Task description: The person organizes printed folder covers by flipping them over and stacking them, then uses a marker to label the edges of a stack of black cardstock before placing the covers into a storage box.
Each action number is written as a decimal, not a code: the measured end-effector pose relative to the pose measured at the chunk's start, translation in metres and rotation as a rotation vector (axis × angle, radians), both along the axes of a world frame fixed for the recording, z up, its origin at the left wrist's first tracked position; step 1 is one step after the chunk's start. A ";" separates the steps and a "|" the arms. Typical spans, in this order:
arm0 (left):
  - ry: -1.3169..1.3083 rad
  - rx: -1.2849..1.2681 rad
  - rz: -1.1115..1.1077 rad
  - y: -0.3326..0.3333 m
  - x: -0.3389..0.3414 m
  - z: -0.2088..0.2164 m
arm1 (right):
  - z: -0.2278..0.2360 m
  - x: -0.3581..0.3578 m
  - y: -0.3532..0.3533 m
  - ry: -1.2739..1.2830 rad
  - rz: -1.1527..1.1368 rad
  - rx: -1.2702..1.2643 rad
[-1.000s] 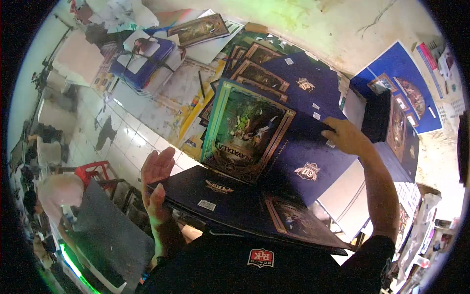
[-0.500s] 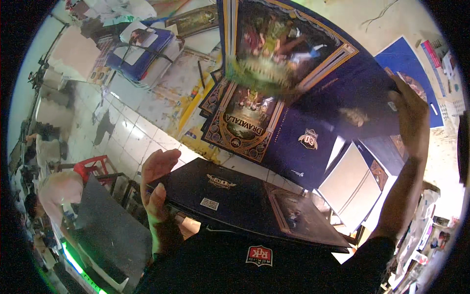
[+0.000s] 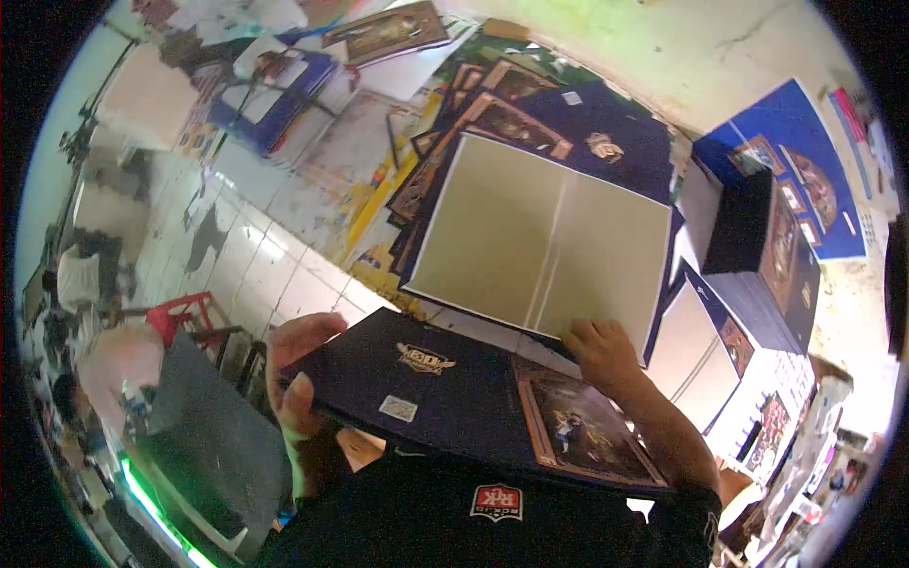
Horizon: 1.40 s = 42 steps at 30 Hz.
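The right hand (image 3: pixel 606 358), fingers curled, touches the near edge of a board (image 3: pixel 502 237); whether it pinches, I can't tell. The board has just turned over on the stack (image 3: pixel 630 142), exposing its pale side. The left hand (image 3: pixel 292 374) grips dark covers (image 3: pixel 464 407) by their left end.

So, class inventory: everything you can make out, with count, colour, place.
Pile of covers: several, dark blue, on worktable
Top cover: one, beige, atop the pile
Side cover: one, beige, right
Held covers: count unclear, dark blue, lower centre
Layered stack: one, dark, right
Picture sheet: one, blue, right
Strapped bundle: one, blue-white, upper left
Picture panel: one, brown, top
Chair: one, red, left
Board: one, grey, lower left
Light strip: one, green, lower left
Left hand: one, bare, gripping held covers
Right hand: one, bare, at top cover's edge
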<state>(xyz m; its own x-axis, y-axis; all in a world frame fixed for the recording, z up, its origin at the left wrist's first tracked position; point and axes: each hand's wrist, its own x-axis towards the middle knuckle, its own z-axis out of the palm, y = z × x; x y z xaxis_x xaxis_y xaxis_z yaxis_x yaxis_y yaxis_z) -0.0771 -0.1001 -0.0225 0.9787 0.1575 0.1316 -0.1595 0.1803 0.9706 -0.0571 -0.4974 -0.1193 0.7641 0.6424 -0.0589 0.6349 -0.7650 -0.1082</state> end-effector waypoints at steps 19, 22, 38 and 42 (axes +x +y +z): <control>-0.040 0.152 0.090 -0.007 0.000 -0.008 | -0.016 -0.019 -0.003 -0.048 -0.154 0.104; -0.105 0.316 0.133 0.007 -0.006 -0.019 | -0.025 -0.026 -0.007 -0.203 -0.173 0.178; -0.174 -0.080 -0.265 0.072 0.005 -0.035 | -0.016 -0.021 0.007 -0.392 -0.229 0.304; -0.358 -0.432 -0.053 0.043 -0.013 -0.040 | 0.012 0.002 0.010 -0.390 -0.112 0.383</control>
